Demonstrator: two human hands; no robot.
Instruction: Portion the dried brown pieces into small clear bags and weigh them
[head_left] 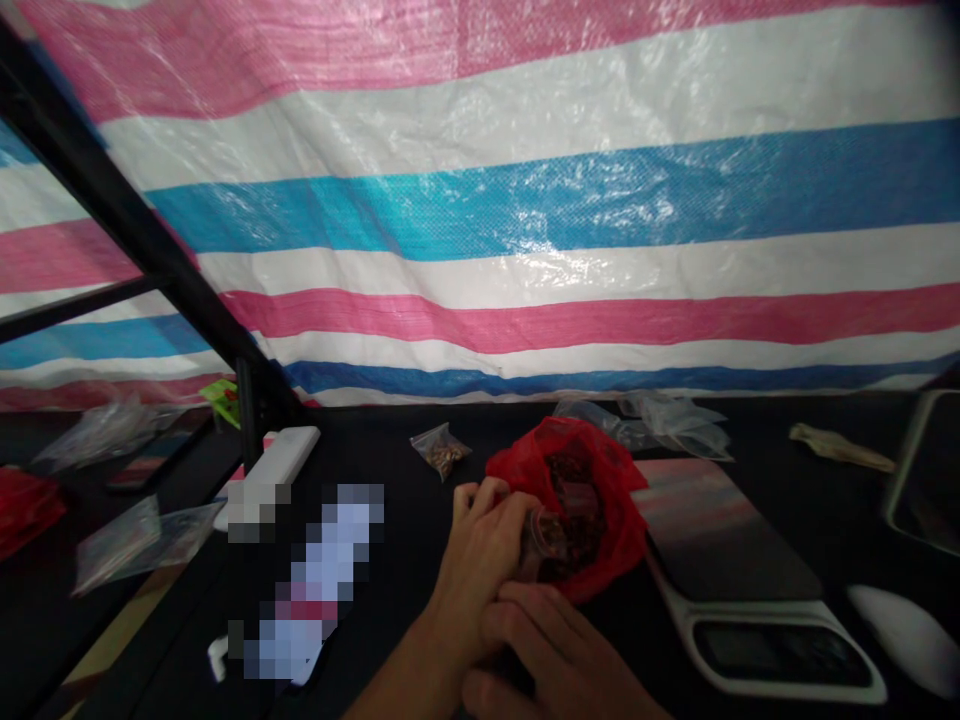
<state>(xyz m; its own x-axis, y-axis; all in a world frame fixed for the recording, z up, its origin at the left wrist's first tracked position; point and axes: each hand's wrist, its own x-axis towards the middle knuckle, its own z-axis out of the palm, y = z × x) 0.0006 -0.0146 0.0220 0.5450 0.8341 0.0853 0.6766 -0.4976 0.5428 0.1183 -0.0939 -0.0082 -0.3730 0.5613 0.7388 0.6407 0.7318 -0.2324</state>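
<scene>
The left hand (pixel 480 545) is curled closed on a small clear bag (pixel 541 545) of dark red pieces, its fingers hiding part of it, in front of a red plastic bag (pixel 600 500); the right hand (pixel 536 640), cut off by the lower frame edge, lies bent against the left, and whether it grips anything cannot be told; a digital kitchen scale (pixel 739 590) sits just right on the black surface (pixel 375 440); a pixelated object (pixel 311 585) stays unreadable beside them.
</scene>
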